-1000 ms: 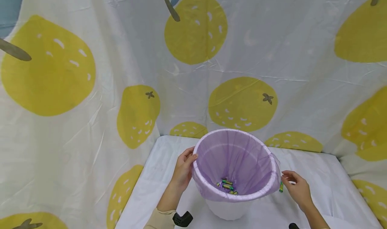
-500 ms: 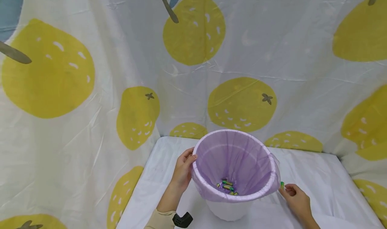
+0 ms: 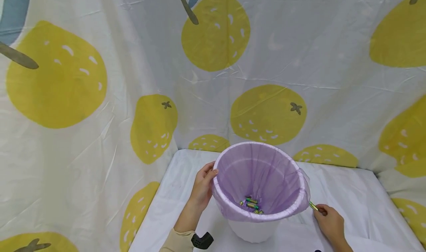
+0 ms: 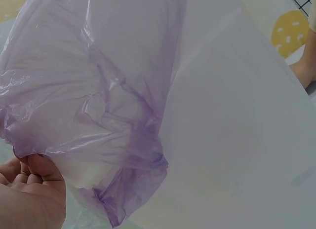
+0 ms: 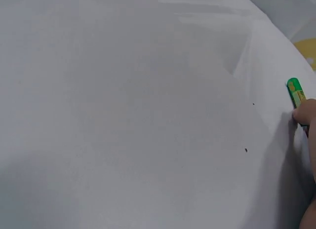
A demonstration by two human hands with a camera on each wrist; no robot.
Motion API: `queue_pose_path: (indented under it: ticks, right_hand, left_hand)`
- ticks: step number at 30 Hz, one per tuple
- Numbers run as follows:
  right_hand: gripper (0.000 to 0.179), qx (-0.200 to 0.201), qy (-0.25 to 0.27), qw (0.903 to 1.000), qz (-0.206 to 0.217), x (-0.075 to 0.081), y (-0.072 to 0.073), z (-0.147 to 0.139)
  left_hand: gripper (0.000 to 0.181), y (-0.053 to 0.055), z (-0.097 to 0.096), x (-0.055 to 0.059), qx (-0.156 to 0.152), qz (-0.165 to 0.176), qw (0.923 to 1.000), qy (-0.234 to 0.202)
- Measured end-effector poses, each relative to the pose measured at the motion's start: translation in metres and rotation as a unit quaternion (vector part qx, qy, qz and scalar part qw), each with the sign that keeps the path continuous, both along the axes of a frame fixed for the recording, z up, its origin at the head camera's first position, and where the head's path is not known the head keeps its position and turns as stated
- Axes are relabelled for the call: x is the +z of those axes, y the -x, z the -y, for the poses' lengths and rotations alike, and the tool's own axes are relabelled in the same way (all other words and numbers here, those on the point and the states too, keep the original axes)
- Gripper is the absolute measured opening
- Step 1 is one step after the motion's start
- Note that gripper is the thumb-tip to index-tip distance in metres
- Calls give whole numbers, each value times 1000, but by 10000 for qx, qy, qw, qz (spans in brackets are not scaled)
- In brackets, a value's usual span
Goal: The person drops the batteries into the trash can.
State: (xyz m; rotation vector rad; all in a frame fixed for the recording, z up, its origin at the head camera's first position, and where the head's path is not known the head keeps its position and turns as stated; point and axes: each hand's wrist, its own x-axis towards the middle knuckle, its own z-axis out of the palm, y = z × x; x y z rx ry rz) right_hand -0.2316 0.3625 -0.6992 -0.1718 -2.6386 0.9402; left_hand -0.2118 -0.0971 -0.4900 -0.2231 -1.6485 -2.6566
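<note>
A white trash bin [image 3: 254, 230] with a purple bag liner [image 3: 266, 181] folded over its rim stands before me on the white surface. My left hand [image 3: 202, 185] grips the bin's left rim, thumb over the top edge. In the left wrist view, that hand [image 4: 34, 189] shows under the crinkled liner [image 4: 98, 120]. Several green-and-gold batteries [image 3: 252, 205] lie at the bottom of the bin. To the right of the bin, low over the surface, my right hand [image 3: 330, 222] pinches another battery [image 3: 313, 206]; its green end [image 5: 294, 85] sticks out past the fingers.
White cloth [image 3: 346, 192] covers the tabletop, with two small dark specks visible in the right wrist view. Behind and at the left hangs a curtain [image 3: 206, 104] printed with yellow fruit.
My right hand has dropped lower beside the bin, and the battery in its fingers has turned from upright to slanted. The left hand keeps its grip on the rim.
</note>
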Motion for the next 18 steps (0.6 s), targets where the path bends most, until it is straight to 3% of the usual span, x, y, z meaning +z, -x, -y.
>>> queue_pose_path:
  ticks: [5, 13, 18]
  right_hand:
    - [20, 35, -48, 9997, 219, 1, -2, -5]
    - [21, -223, 682, 9961, 511, 11, -8, -16]
    - [32, -348, 1227, 9865, 1028, 24, -5, -22]
  left_hand:
    - [43, 0, 0, 0, 11, 50, 10000, 41]
    - [44, 0, -1, 0, 18, 24, 10000, -5]
    - [44, 1, 0, -1, 13, 0, 10000, -1]
